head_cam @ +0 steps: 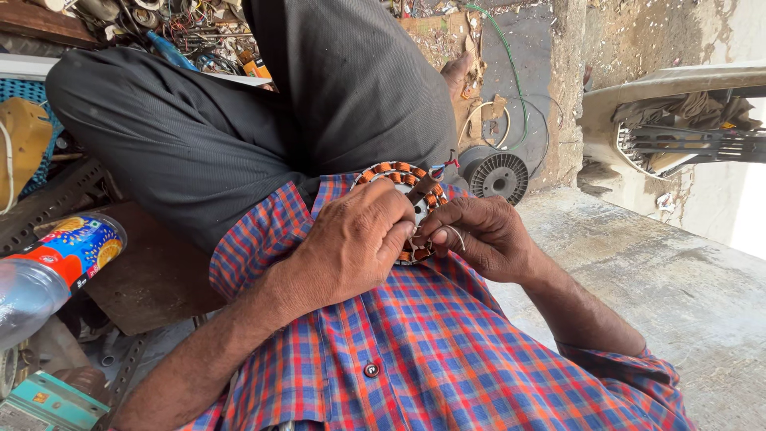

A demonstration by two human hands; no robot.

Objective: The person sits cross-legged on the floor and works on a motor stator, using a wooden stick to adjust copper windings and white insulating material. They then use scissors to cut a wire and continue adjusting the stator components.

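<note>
A round motor stator (396, 174) with orange copper coils rests against my checked shirt, just below my crossed dark trousers. My left hand (351, 243) covers its lower left part and grips it. My right hand (479, 233) pinches its right edge with thumb and fingers, a thin pale wire looping by the thumb. A short bundle of red, blue and white leads (444, 167) sticks out at the stator's upper right. Much of the stator is hidden under both hands.
A dark ribbed rotor (498, 175) lies on the ground beside the stator. A plastic bottle with a bright label (56, 267) lies at left. Tangled wires and parts (183, 28) fill the top left. A grey concrete slab (678, 295) spreads at right.
</note>
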